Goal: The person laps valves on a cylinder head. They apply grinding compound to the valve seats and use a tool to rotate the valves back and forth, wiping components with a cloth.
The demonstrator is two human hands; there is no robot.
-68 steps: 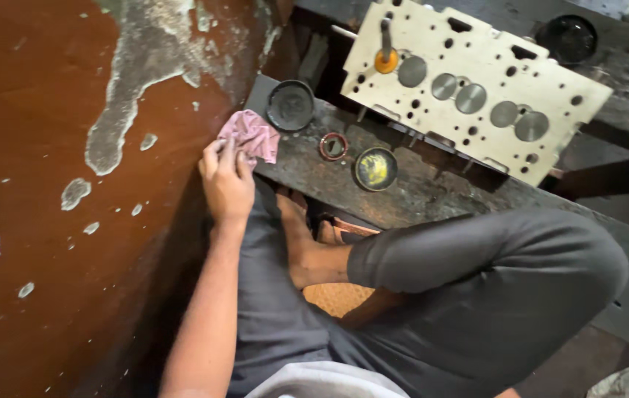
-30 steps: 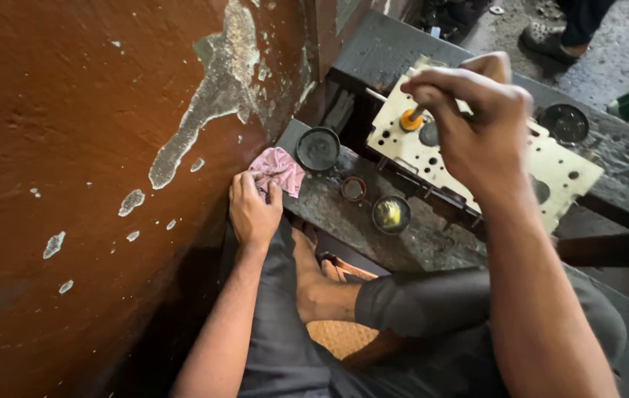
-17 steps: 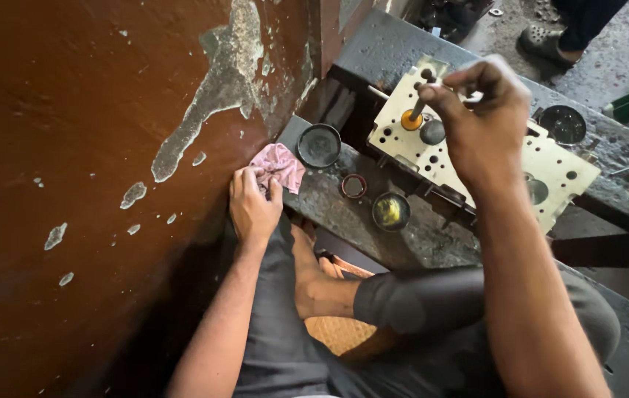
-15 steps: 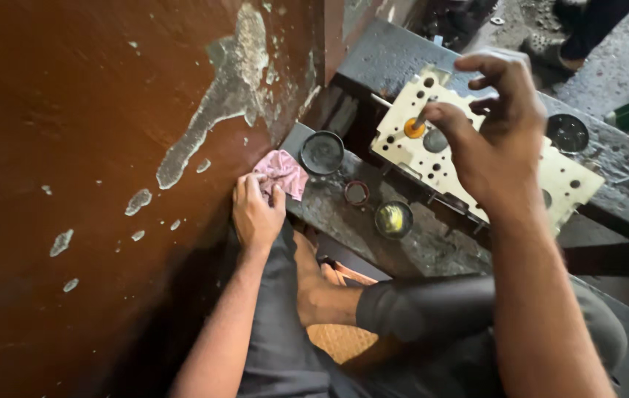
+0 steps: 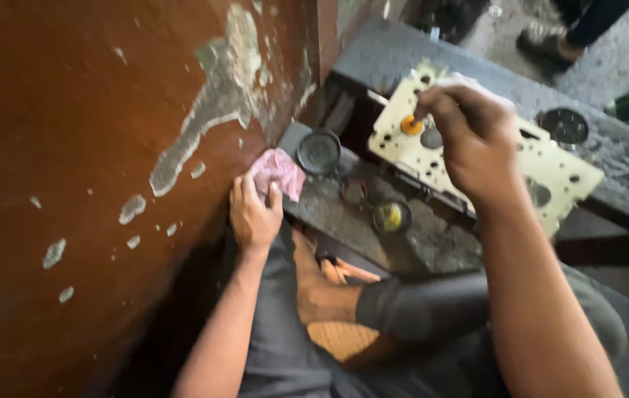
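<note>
My left hand rests on the near corner of a dark metal bench, its fingers holding down a crumpled pink rag. My right hand reaches over a cream-coloured cylinder head that lies flat on the bench. Its fingers are closed round a thin stick tool with an orange cup at its foot, and the cup sits on the head's top face. The hand hides most of the stick.
A black round lid, a small ring and a small tin of yellow paste lie on the bench. A brown wall with peeling paint stands left. My bare foot is tucked below. Another person's shoe is beyond.
My right hand came into view, reached to the cylinder head and closed on the stick tool. The left hand stayed on the pink rag. The view shifted slightly.
</note>
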